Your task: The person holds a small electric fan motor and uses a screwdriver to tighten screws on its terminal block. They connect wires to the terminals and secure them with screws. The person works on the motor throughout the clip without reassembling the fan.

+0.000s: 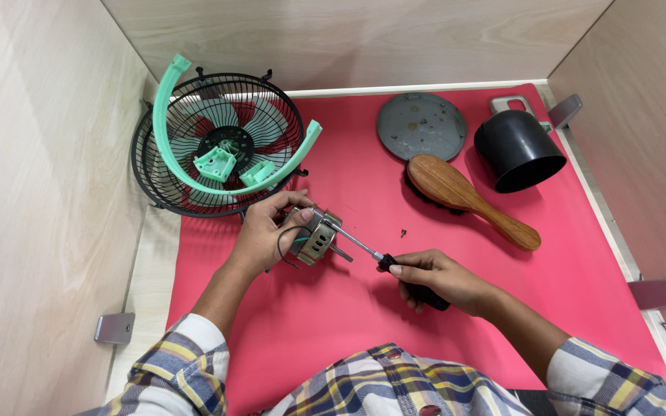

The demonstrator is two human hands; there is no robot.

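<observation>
While motor [316, 240] is gripped by left hand [265, 235], screwdriver [395, 268] is clasped in right hand [435, 279]; fan cage [217, 146], black cover [519, 150] already off, tiny screw [404, 232] out.

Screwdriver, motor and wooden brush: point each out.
screwdriver [364, 248], head view, on the bare metal shaft between the hands.
motor [316, 243], head view, on its slotted metal casing.
wooden brush [456, 189], head view, on the brush's oval wooden back.
</observation>
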